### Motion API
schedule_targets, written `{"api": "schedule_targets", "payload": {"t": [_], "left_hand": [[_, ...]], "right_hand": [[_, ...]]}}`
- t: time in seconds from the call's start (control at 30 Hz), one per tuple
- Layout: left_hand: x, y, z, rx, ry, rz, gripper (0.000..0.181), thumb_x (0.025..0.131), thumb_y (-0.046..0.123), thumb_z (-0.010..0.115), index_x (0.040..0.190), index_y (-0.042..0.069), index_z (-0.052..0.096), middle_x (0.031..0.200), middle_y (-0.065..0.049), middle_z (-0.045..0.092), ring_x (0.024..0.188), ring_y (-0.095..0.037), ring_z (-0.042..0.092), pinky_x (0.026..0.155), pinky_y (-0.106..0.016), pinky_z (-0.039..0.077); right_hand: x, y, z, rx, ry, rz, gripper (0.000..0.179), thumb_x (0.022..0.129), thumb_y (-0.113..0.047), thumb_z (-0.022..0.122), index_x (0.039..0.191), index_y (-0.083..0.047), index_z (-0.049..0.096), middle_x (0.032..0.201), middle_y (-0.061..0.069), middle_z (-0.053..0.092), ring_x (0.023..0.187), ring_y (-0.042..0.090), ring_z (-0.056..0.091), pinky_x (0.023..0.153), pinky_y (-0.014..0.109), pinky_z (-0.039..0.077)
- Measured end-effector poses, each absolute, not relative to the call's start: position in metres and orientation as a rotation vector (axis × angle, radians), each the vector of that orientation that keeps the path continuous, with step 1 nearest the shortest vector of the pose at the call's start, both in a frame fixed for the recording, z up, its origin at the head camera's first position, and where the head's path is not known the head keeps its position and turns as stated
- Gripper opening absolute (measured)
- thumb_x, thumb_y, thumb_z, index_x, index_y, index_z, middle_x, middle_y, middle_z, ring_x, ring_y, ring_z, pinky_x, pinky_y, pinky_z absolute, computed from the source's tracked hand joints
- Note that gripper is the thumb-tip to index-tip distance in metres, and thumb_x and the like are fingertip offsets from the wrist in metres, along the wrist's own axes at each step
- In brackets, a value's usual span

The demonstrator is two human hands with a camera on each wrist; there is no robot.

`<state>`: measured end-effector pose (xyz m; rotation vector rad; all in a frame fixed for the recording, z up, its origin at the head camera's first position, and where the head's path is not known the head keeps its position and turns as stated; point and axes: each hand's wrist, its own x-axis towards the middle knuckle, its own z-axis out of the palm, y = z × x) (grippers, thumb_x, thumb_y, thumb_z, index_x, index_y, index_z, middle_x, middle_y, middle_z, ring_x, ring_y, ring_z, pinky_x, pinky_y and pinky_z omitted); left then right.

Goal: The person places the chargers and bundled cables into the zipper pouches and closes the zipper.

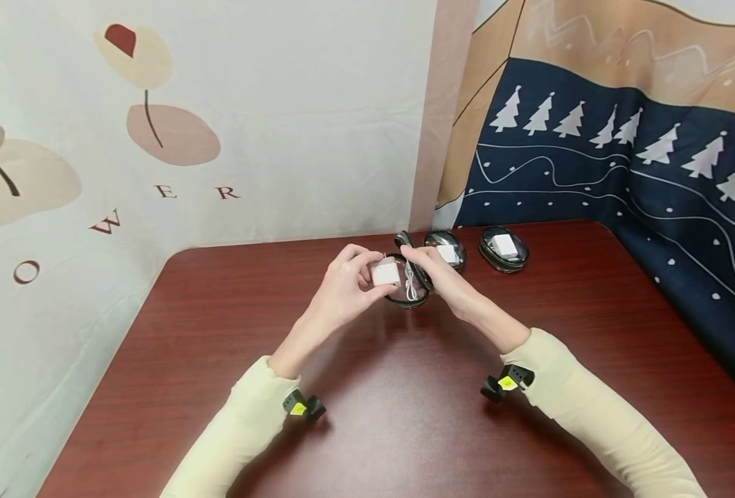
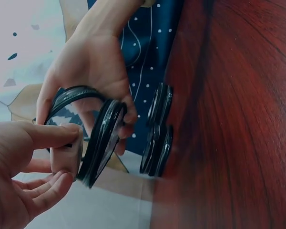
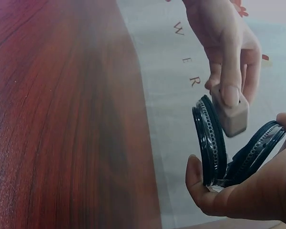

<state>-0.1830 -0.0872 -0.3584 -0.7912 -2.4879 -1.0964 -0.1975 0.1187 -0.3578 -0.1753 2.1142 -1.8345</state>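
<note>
My left hand (image 1: 345,285) pinches a white charger plug (image 1: 385,274) between thumb and fingers. Right beside it, my right hand (image 1: 447,278) holds a round clear zip pouch (image 3: 210,145) with black trim. The pouch's lid is lifted away from its base, as the right wrist view shows. A coiled white cable (image 1: 410,286) lies within the pouch in the head view. In both wrist views the charger plug (image 2: 67,155) is at the mouth of the pouch, close to its rim. Both hands are raised above the table.
Two more round pouches stand at the back of the red-brown table (image 1: 405,415): one pouch (image 1: 461,259) just behind my right hand, another pouch (image 1: 504,263) further right. Each shows a white block. Printed curtains (image 1: 318,138) hang behind the table.
</note>
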Motion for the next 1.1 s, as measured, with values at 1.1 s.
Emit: {"api": "schedule_targets", "payload": {"t": [1.1], "left_hand": [[-0.179, -0.075, -0.362, -0.638, -2.674, -0.892, 0.056, 0.081, 0.044, 0.084, 0.124, 0.014, 0.064, 0.125, -0.008, 0.045, 0.104, -0.024, 0.053, 0.075, -0.046, 0.052]], "right_hand": [[-0.199, 0.118, -0.354, -0.27, 1.993, -1.938, 0.058, 0.102, -0.051, 0.04, 0.127, 0.001, 0.05, 0.116, 0.009, 0.052, 0.095, 0.016, 0.055, 0.09, 0.038, 0.044]]}}
